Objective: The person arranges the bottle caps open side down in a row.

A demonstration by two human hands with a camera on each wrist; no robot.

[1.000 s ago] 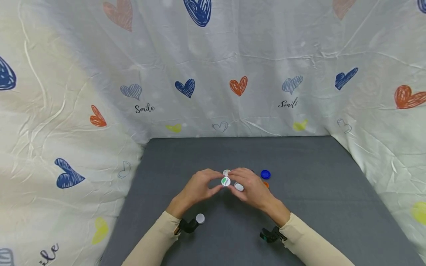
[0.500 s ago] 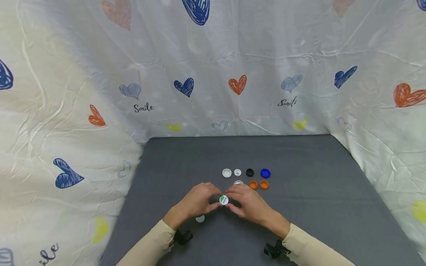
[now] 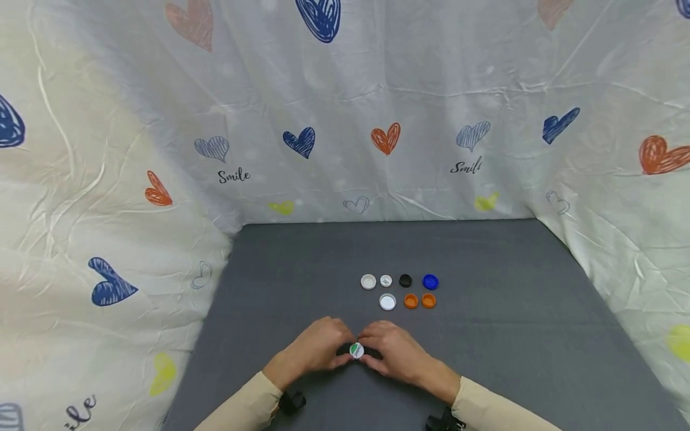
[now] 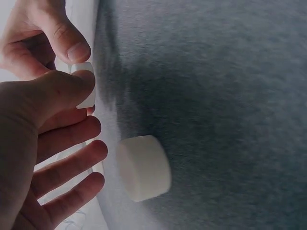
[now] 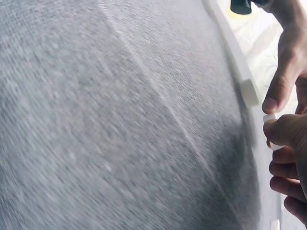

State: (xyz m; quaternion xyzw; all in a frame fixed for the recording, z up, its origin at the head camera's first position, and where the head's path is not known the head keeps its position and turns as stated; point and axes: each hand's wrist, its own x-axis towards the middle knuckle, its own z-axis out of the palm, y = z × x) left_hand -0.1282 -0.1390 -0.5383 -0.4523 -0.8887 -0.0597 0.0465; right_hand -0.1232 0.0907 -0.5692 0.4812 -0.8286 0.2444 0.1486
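While left hand [image 3: 321,345] pinches green-marked cap [image 3: 357,351] at left edge, right hand [image 3: 396,351] pinches right edge.

Arms, two, in cream long sleeves: left arm [image 3: 237,408] entering at lower left, right arm [image 3: 501,410] at lower right, both angled inward. Wrists, bare: left wrist [image 3: 279,370]; right wrist [image 3: 443,383]. Left hand [image 3: 321,346]: back uppermost, thumb and forefinger in a pinch; remaining fingers [image 4: 72,163] slightly bent and set apart, per the left wrist view. Right hand [image 3: 396,354]: back uppermost, thumb and forefinger likewise pinching; the other fingers bent, per the right wrist view, the hand partly cut off by the edge. Hands face each other, thumb tips close together.
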